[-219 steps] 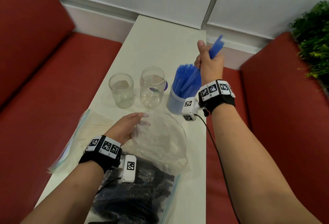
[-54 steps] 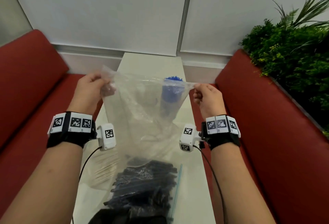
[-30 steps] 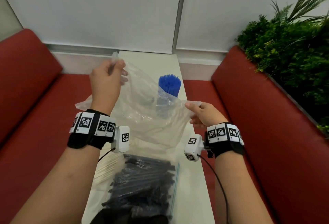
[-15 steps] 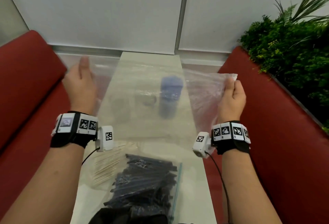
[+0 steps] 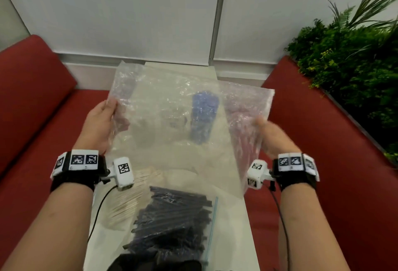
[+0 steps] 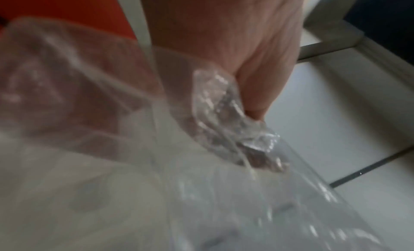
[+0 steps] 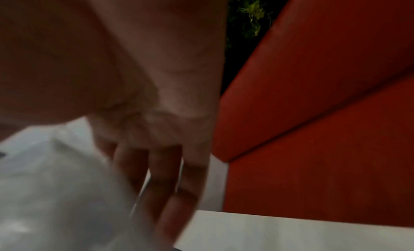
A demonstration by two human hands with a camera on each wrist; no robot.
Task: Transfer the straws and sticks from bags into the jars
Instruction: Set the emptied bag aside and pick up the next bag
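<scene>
Now an empty clear bag (image 5: 172,124) is held spread in the air above the counter (image 5: 232,227), between both hands.
Its long axis runs away from the person, far edge tilted up. The left hand (image 5: 97,126) pinches the left edge, plastic bunched under the thumb (image 6: 253,88); the right hand (image 5: 273,135) grasps the right edge, fingers (image 7: 165,175) behind the film. Through the plastic shows a jar of blue straws (image 5: 203,115), standing upright. Nearer the person lie a zip bag of black straws (image 5: 172,221) and, just left of it, a bag of pale sticks (image 5: 127,204), both flat on the counter.
</scene>
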